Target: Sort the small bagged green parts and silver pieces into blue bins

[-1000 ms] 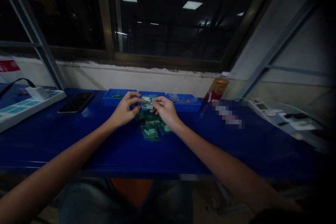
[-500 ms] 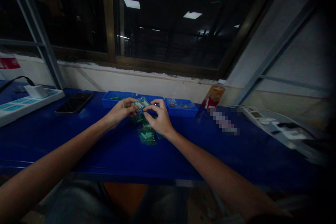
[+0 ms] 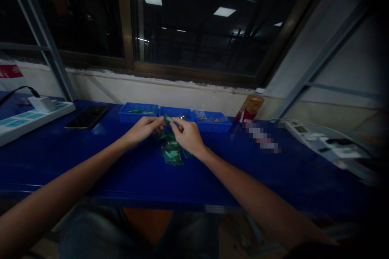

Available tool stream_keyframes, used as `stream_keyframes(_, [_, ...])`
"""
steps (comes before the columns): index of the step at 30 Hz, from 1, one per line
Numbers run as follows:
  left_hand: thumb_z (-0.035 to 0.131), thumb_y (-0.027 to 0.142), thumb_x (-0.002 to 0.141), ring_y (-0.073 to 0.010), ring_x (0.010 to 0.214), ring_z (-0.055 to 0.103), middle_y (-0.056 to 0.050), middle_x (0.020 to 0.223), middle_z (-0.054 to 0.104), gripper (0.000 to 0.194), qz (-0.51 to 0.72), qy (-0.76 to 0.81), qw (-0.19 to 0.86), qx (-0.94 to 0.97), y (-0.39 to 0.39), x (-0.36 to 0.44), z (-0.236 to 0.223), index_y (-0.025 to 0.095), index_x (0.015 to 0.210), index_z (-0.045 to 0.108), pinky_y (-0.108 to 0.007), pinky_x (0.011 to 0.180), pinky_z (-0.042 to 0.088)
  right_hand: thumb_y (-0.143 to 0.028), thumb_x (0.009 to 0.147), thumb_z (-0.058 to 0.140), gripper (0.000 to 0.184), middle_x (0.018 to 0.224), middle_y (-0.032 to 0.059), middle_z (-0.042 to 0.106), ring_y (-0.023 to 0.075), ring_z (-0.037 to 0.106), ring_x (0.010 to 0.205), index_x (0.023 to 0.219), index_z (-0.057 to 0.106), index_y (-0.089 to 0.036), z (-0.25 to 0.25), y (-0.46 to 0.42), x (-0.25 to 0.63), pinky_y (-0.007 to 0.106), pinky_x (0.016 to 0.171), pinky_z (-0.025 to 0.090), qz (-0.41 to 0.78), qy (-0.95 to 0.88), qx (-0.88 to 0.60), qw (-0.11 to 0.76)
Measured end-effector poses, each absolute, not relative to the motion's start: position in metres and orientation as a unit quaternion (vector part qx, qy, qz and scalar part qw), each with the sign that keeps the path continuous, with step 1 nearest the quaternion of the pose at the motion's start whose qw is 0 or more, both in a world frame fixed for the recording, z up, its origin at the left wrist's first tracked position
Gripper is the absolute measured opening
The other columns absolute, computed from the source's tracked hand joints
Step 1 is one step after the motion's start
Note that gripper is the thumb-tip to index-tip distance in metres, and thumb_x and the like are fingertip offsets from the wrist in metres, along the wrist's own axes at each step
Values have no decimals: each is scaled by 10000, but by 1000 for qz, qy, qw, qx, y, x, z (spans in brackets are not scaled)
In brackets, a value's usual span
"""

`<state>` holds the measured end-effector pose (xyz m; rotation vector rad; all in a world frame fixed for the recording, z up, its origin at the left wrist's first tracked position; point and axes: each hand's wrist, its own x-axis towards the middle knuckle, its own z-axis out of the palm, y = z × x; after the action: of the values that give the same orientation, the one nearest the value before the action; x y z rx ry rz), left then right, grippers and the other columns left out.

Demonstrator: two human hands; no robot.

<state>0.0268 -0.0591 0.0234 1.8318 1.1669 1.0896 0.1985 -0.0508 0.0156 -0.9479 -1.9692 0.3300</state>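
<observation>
My left hand (image 3: pixel 145 128) and my right hand (image 3: pixel 190 134) meet above the blue table, both closed on a small clear plastic bag (image 3: pixel 168 119). Most of that bag is hidden by my fingers, and only a pale, greenish part shows between them. Just below my hands lie similar plastic bags (image 3: pixel 172 155), one holding pale plugs and thin screws. Behind my hands, three blue trays stand in a row: the left tray (image 3: pixel 123 117) has green pieces in it, the middle tray (image 3: pixel 174 110) small shiny parts, the right tray (image 3: pixel 212 128) a clear bag and small brassy parts.
A phone (image 3: pixel 86 117) and a white power strip (image 3: pixel 36 119) lie on the blue table (image 3: pixel 127 178) to the left. On the right stand a drink bottle (image 3: pixel 251 107) and another power strip with plugs (image 3: pixel 328 145). A window is behind the table.
My fingers have closed in around the bag, which was spread visibly between them before. Now it is bunched and mostly covered. The bags on the table have stayed put.
</observation>
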Motion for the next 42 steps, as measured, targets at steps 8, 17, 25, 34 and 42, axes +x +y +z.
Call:
stream_keyframes(8, [585, 271, 700, -103, 590, 508, -15, 660, 578, 128, 482, 460, 432, 608, -56, 24, 22, 144, 720, 583, -225, 549, 378, -132, 734, 481, 384, 903, 36, 600, 130, 548, 710, 1089, 586, -234, 11, -53, 195, 273, 634, 448, 174, -816, -349, 426])
stream_keyframes(17, [502, 167, 755, -166, 832, 552, -54, 882, 622, 183, 448, 414, 148, 778, -55, 19, 21, 185, 878, 637, -318, 760, 421, -512, 797, 442, 421, 667, 60, 597, 151, 557, 651, 697, 637, -152, 13, -43, 191, 238, 494, 388, 412, -640, -436, 480])
stream_keyframes(25, [477, 148, 762, -183, 890, 520, -63, 938, 559, 204, 419, 401, 41, 814, -61, 28, 22, 187, 890, 630, -347, 807, 414, -303, 810, 474, 213, 655, 6, 545, 122, 502, 610, 807, 656, -193, 18, -49, 197, 257, 580, 404, 199, -746, -369, 517])
stream_keyframes(34, [507, 412, 777, -122, 602, 514, -34, 709, 571, 273, 520, 381, 467, 606, -58, 23, 28, 146, 788, 567, -254, 564, 425, -247, 845, 446, 270, 700, 13, 486, 133, 490, 658, 1034, 638, -270, 17, -66, 195, 277, 616, 410, 43, -840, -319, 437])
stream_keyframes(42, [528, 254, 776, -145, 772, 519, -48, 845, 556, 141, 479, 413, 53, 773, -65, 25, 26, 159, 880, 543, -249, 626, 420, -474, 799, 475, 331, 906, 72, 502, 181, 507, 870, 797, 649, -193, 19, -60, 193, 318, 692, 431, 155, -770, -385, 485])
